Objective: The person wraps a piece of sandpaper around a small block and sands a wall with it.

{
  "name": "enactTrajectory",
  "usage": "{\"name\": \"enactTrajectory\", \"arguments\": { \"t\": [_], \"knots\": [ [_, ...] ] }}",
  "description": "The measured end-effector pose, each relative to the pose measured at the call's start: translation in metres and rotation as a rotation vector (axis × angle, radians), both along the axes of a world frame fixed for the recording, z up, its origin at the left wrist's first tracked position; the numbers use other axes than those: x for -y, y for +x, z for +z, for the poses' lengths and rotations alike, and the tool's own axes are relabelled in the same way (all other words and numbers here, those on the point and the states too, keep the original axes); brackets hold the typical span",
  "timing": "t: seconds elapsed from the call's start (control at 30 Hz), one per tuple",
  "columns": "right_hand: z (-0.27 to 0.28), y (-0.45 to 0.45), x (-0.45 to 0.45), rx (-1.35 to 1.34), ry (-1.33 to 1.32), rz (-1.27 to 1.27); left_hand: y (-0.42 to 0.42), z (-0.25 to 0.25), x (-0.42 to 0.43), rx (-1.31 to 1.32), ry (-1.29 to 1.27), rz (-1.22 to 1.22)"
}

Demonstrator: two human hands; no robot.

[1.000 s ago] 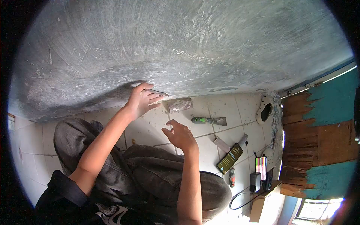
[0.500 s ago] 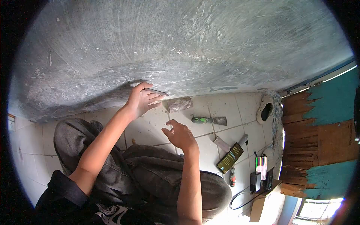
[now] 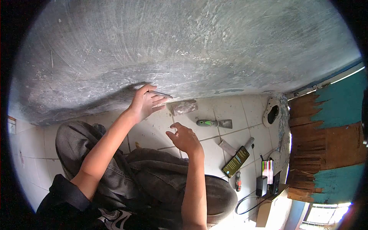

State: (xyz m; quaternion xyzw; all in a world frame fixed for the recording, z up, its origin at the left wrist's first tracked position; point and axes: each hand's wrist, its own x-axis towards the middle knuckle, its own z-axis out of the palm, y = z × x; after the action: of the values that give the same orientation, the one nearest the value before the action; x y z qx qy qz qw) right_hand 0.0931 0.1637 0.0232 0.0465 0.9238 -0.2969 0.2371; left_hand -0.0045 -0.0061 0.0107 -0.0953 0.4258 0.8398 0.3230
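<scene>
My left hand [image 3: 145, 103] is by the foot of the grey scuffed wall [image 3: 184, 46], palm turned partly up. Between its thumb and fingers sits a thin grey flat piece [image 3: 161, 94], seen nearly edge-on; its kind is unclear. My right hand [image 3: 186, 140] hovers over the tiled floor, thumb and fingers apart and loosely bent, holding nothing. Just beyond the left fingertips, a curled, patchy brownish sheet [image 3: 184, 107] lies against the wall base. To the right of it rests a putty knife [image 3: 214, 123] with a green and black handle.
On the tiles [image 3: 239, 109] to the right lie a phone [image 3: 235, 161] with text, a red-and-black handle [image 3: 238, 181], a device with a striped screen [image 3: 267, 171] and a black box [image 3: 261, 186] near a cable. A clog [image 3: 271, 112] stands by the splintered teal door [image 3: 337, 145].
Both hands keep nearly the same pose and place. The view has shifted very slightly.
</scene>
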Motion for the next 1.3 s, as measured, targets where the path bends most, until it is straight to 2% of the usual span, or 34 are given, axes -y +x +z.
{"name": "enactTrajectory", "arguments": {
  "t": [0.9, 0.97, 1.3],
  "knots": [
    [0.001, 0.000, 0.000, 0.018, 0.014, 0.007, 0.002, 0.006, -0.001, 0.015, -0.010, -0.006],
    [-0.007, 0.002, -0.001, -0.097, 0.020, 0.001, 0.002, 0.006, -0.001, 0.014, -0.001, -0.017],
    [-0.005, 0.002, -0.001, -0.069, 0.018, -0.004, 0.002, 0.006, -0.001, 0.021, -0.006, -0.004]
  ]
}}
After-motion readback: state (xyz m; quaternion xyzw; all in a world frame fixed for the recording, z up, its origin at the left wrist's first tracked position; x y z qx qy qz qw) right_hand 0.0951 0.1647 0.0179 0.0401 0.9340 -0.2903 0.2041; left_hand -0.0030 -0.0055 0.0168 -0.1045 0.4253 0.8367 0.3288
